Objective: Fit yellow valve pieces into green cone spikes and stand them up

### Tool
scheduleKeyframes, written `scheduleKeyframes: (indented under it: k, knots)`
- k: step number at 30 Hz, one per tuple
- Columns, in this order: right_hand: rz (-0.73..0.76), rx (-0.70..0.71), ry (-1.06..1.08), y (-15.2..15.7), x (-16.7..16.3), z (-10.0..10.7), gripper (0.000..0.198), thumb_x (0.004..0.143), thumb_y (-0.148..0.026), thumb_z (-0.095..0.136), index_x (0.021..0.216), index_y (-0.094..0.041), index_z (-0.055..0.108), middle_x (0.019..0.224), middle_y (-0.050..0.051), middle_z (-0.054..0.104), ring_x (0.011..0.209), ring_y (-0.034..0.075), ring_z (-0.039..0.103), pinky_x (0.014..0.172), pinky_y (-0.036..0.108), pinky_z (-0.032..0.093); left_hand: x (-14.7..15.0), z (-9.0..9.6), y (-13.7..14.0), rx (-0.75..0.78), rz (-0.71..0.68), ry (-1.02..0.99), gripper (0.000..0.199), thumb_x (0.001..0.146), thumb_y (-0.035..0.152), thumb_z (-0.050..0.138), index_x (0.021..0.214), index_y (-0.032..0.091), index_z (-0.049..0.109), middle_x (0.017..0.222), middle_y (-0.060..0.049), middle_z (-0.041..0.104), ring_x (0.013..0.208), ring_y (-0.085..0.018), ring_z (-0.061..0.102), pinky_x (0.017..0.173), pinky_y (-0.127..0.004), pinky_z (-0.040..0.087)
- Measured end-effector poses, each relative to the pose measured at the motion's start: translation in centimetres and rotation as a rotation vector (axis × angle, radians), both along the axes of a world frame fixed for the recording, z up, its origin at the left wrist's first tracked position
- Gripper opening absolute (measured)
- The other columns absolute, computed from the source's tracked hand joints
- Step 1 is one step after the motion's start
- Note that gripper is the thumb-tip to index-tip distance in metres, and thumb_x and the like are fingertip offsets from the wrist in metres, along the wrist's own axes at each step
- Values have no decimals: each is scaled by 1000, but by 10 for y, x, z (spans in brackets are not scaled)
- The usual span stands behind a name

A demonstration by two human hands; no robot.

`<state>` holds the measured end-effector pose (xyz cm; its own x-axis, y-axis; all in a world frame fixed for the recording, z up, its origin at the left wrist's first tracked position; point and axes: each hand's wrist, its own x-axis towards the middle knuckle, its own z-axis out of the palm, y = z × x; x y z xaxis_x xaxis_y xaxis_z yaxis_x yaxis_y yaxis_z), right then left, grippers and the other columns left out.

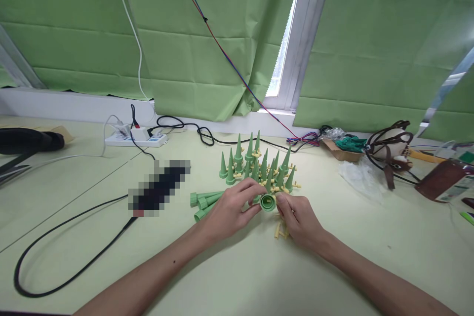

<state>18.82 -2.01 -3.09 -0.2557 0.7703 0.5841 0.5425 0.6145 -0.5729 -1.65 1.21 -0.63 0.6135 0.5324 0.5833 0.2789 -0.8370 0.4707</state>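
Between my hands is a green plant watering spike [267, 203], its round open end turned toward me and a bit of yellow showing inside. My left hand [231, 209] grips it from the left with thumb and fingers. Close against its right side, my right hand [299, 218] is closed in a pinch; what its fingertips hold is hidden. Small yellow valves [277, 230] lie on the table under my right hand. Beyond my hands, several green spikes [239, 150] stand point up, with yellow valves at their sides. More green spikes [207, 201] lie flat beside my left forearm.
A pixelated dark object [159, 187] with a black cable lies on the left. At the back are a white power strip [137, 139] and loose cords. To the right sit a small cardboard box [342, 152], clear plastic wrap [361, 177] and a dark red container [444, 180].
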Motion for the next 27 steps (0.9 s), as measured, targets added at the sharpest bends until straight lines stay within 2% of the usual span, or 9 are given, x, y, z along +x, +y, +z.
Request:
scheduleKeyframes:
  k: [3, 7, 12, 16, 22, 27]
  knots:
    - [-8, 0, 21, 0, 0, 1, 39, 104, -25, 32, 66, -22, 37, 56, -5, 37, 48, 11, 36, 51, 24, 29, 1, 0, 0, -19, 56, -9, 19, 89, 9, 56, 104, 19, 56, 93, -1, 56, 76, -12, 52, 72, -25, 44]
    - [-35, 11, 46, 0, 0, 1, 36, 103, -24, 35, 67, -22, 39, 57, -5, 39, 49, 11, 36, 51, 24, 30, 3, 3, 1, -93, 113, -30, 2, 93, 18, 55, 92, 18, 56, 83, 0, 56, 74, -12, 50, 68, -25, 41]
    - [-41, -17, 73, -1, 0, 1, 32, 102, -26, 39, 70, -22, 40, 59, -5, 39, 51, 11, 36, 52, 24, 31, 5, 10, -2, -211, 134, -12, 27, 102, 29, 44, 81, 18, 58, 75, 1, 57, 71, -12, 49, 67, -25, 39]
    - [-34, -32, 87, -2, -1, 2, 29, 101, -27, 40, 73, -22, 42, 61, -5, 39, 52, 12, 35, 52, 24, 31, 5, 10, -3, -253, 128, 36, 25, 99, 36, 49, 88, 19, 62, 80, 1, 60, 72, -13, 51, 65, -25, 39]
    - [-27, -35, 98, -1, -1, 1, 26, 101, -26, 40, 76, -21, 45, 63, -5, 40, 53, 12, 36, 52, 24, 31, 3, 5, -3, -186, 120, 42, 22, 93, 40, 62, 101, 20, 60, 84, 0, 58, 75, -14, 53, 67, -27, 41]
    - [-19, -15, 76, -2, -1, 2, 27, 101, -23, 40, 74, -21, 44, 62, -5, 40, 53, 11, 36, 52, 24, 31, 2, 5, -3, -113, 70, 35, 13, 94, 31, 61, 96, 19, 61, 86, -1, 54, 75, -13, 51, 67, -26, 41]
